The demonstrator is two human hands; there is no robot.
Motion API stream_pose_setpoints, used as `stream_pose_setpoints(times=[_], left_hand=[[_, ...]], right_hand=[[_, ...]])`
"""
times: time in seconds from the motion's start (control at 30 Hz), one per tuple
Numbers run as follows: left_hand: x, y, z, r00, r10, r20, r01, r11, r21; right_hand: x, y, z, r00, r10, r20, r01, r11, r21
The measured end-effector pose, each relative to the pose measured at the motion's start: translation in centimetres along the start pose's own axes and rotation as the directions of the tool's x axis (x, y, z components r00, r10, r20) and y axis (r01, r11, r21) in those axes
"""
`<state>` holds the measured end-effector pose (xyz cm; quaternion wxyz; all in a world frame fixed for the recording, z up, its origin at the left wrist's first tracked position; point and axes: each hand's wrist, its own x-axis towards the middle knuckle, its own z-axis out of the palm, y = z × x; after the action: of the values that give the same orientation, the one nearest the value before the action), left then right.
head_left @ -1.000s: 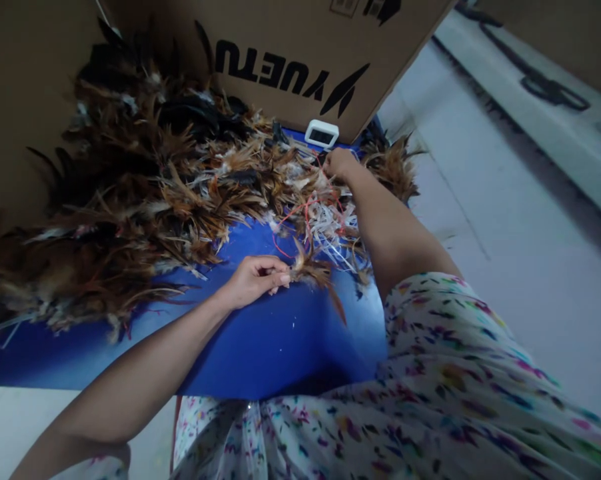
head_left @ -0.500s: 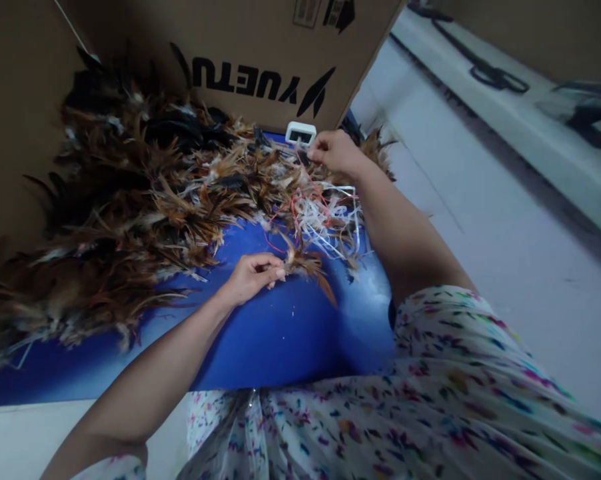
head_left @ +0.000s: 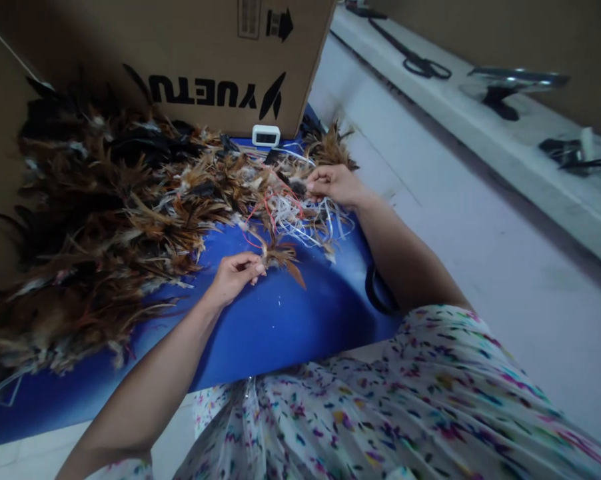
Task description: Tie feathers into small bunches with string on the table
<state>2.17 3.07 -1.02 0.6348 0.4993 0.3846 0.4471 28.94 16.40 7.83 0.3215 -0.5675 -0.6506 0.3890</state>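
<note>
My left hand pinches the base of a small bunch of brown feathers above the blue tabletop. The feather tips fan out to the right. Farther back and to the right, my right hand is closed, thumb against fingers, on a dark fluffy feather. Just below it lies a tangle of white strips with red string running through. A large heap of brown and black feathers spreads to the left of both hands.
A cardboard box printed YUETU stands behind the heap, with a small white device with a dark display before it. Scissors and dark cables rest on the ledge at right. A black ring-shaped thing shows near my right forearm.
My right hand has come down from beside the white device, toward the white strips, with the dark feather at its fingertips. My left hand keeps its feather bunch. The whole view has shifted.
</note>
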Motion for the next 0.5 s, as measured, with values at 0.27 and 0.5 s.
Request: stream_pose_setpoints(times=[0.27,0.5], left_hand=[[-0.2,-1.2,-0.6,0.997,0.052,0.064,-0.054,0.998,0.038],[-0.2,-1.8,-1.0,0.997,0.051,0.049,-0.052,0.998,0.025]], right_hand=[[-4.6,4.2,0.2,0.991,0.108,0.076,-0.113,0.991,0.071],[-7.2,5.9,-0.7,0.999,-0.037,0.008,0.038,0.96,-0.278]])
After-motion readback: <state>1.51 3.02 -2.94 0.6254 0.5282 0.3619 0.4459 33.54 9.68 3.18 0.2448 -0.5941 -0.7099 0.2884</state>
